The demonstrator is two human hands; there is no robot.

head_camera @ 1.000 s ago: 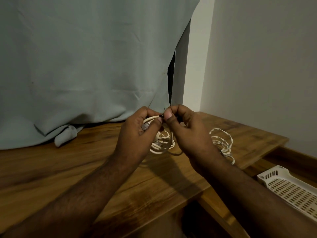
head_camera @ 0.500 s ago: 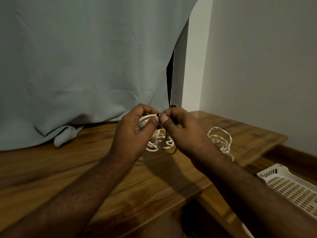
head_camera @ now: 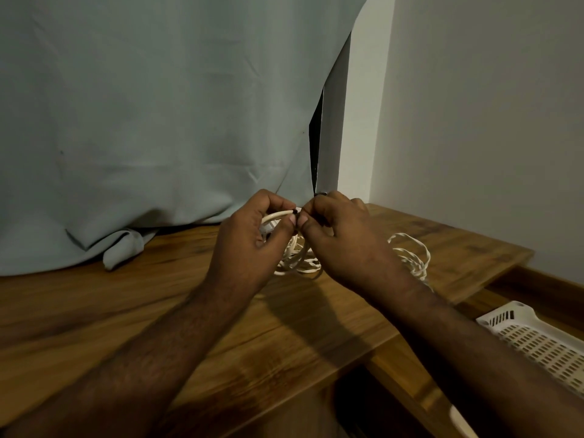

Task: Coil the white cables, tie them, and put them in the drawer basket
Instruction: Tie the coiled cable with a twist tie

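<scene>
A coiled white cable (head_camera: 295, 259) hangs between my hands above the wooden table (head_camera: 189, 311). My left hand (head_camera: 252, 241) grips the top of the coil. My right hand (head_camera: 341, 238) pinches a thin dark tie (head_camera: 295, 211) at the top of that coil, thumbs almost touching. A second white cable (head_camera: 410, 254) lies loosely looped on the table just right of my right hand. The white perforated drawer basket (head_camera: 537, 339) sits lower down at the right edge, with nothing visible in it.
A pale green curtain (head_camera: 158, 121) hangs behind the table, its hem bunched on the wood. A white wall stands to the right. The table's right edge drops to a lower wooden shelf (head_camera: 505, 298) that carries the basket.
Both hands have stayed together on the coil, shifting slightly left and down in view. The fingertips have worked the dark tie at the coil's top.
</scene>
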